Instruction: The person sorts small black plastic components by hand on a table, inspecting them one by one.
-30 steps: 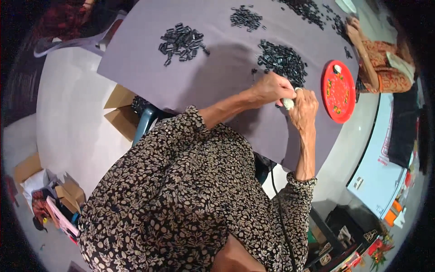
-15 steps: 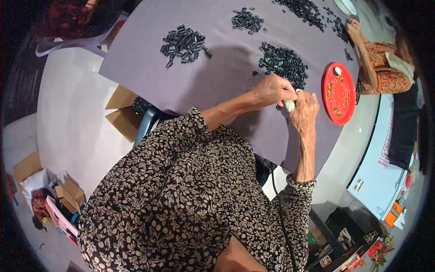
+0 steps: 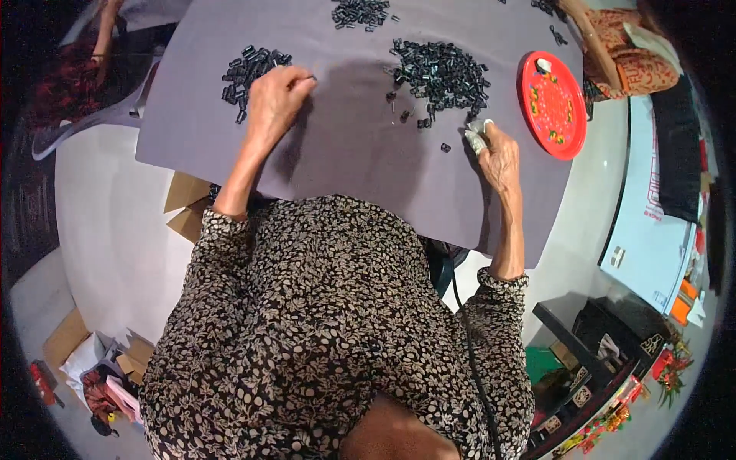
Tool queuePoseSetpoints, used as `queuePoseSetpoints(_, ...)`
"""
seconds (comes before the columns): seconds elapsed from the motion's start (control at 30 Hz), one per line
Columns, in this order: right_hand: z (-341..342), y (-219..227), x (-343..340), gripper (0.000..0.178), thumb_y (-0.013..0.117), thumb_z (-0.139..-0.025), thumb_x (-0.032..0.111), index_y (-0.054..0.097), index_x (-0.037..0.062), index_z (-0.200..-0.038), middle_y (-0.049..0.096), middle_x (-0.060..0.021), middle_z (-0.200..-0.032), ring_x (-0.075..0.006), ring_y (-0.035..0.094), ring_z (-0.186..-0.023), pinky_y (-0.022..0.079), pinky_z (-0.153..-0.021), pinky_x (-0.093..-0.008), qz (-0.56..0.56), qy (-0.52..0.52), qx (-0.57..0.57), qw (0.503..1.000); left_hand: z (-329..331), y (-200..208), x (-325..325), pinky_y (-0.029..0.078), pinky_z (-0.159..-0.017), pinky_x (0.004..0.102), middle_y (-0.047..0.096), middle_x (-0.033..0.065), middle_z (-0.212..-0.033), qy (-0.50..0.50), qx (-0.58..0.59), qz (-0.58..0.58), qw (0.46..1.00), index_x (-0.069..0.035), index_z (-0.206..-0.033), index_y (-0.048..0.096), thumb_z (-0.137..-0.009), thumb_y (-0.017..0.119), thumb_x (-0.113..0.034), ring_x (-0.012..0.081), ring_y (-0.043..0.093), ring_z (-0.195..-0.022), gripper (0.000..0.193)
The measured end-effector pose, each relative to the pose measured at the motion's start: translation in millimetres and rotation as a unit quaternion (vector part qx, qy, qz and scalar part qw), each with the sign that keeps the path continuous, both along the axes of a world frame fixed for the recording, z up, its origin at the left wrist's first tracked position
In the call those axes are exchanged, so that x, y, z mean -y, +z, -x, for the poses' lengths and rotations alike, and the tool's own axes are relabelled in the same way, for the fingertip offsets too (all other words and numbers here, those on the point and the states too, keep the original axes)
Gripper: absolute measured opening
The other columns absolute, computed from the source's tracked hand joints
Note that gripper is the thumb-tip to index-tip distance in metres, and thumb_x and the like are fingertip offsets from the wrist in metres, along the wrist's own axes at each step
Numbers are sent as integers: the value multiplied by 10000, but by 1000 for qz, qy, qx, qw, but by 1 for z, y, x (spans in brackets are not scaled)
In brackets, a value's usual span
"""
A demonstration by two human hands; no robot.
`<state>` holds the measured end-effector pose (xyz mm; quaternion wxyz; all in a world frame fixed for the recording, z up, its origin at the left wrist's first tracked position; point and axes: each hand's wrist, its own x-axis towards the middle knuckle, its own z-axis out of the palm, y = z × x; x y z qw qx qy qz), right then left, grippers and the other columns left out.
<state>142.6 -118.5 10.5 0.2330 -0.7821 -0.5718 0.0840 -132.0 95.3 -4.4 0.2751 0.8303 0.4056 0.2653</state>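
Note:
My left hand (image 3: 274,106) is over the table beside the left pile of small black cylindrical pieces (image 3: 247,77). Its thumb and forefinger are pinched together, and the dark tip of a small black piece (image 3: 313,77) shows at them. My right hand (image 3: 500,157) is just below the right end of the larger middle pile of black pieces (image 3: 441,73). White wrapping (image 3: 475,140) covers its thumb, and there is white at the forefinger too. These fingers are closed toward each other; what they hold, if anything, is too small to make out.
A red oval tray (image 3: 529,100) with a small white thing on it is at the table's right. Another black pile (image 3: 362,13) lies farther back. A few loose pieces (image 3: 445,147) are near my right hand. Another person's arm (image 3: 602,50) reaches in at far right.
My hands were together below the middle pile and are now apart. The left has moved left to the left pile; the right stays near the middle pile. The whole view has shifted.

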Motion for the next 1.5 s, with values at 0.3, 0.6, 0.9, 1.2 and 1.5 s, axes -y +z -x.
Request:
queuePoseSetpoints(0.3, 22, 0, -19, 94, 551, -723, 18, 545, 4, -816, 514, -172, -693, -340, 512, -609, 416, -568, -367, 21, 42, -12, 999, 20, -4, -9, 448, -661, 384, 580, 129, -829, 58, -58, -80, 993, -51, -863, 623, -735, 605, -165, 305, 572, -752, 173)
queuePoseSetpoints(0.6, 42, -4, -62, 155, 517, -631, -27, 550, 38, -768, 527, -130, -626, -289, 564, -583, 456, -519, -392, -40, 154, 115, 981, 5, 11, 6, 460, -658, 379, 581, 123, -809, 3, -18, -91, 996, -49, -878, 607, -741, 603, -160, 297, 572, -753, 176)
queuePoseSetpoints(0.9, 41, -12, -76, 92, 544, -653, 22, 455, 21, -676, 564, -143, -630, -301, 576, -566, 448, -483, -400, 31, 205, 176, 962, -28, 0, 37, 467, -636, 349, 582, 119, -791, -105, 72, -18, 992, -47, -838, 605, -743, 605, -151, 285, 576, -721, 140)
queuePoseSetpoints(1.2, 38, 10, -63, 123, 555, -676, 62, 448, 16, -717, 536, -165, -661, -366, 514, -638, 402, -629, -416, 41, 165, 69, 983, -65, -7, 58, 459, -602, 280, 626, 85, -826, -167, 138, 140, 966, -8, -907, 608, -763, 603, -130, 156, 577, -674, 190)
queuePoseSetpoints(1.5, 53, 23, -43, 253, 585, -589, -21, 535, 18, -833, 539, -152, -702, -347, 503, -677, 412, -644, -406, -40, 182, 16, 982, -70, 1, 73, 424, -551, 217, 589, 25, -669, -168, 143, 423, 879, 2, -834, 630, -765, 600, -194, 77, 528, -601, 210)
